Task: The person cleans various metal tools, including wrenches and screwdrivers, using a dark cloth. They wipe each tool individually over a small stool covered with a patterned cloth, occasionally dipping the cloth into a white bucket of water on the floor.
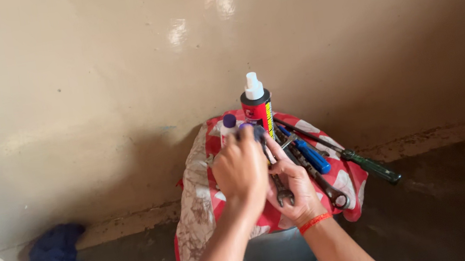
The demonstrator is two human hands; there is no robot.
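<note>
Gripping a small object over the cloth (199, 197), the left hand (241, 169) has its fingers curled shut, but its back faces the camera, so what it clamps can't be told for sure; a blue-purple bit (258, 131) peeks out just above the knuckles. Right hand (294, 192), red band at the wrist, sits touching the left from below-right, fingers closed round a wrench (281, 194) whose open end pokes out beneath the palm. Wrench: steel, stiff, fairly heavy for its size, likely a bit slick if oily; best taken mid-shank, as it looks held now. All of this sits over the middle of the cloth, which is red-and-white patterned, soft, draped over a grey metal stand. At the cloth's back edge stands a bottle (257, 111): upright, black cylinder with a white nozzle cap, red label with a yellow strip down its side. Just left of the bottle is a small clear vial (229, 130) with a purple cap, light, probably tippy. Right of the hands on the cloth: a blue-handled screwdriver (310, 154), a ring spanner (327, 187), and a green-handled screwdriver (366, 162) overhanging the cloth's right edge. Blue rag (54, 252) on the floor, well left of the cloth.
</note>
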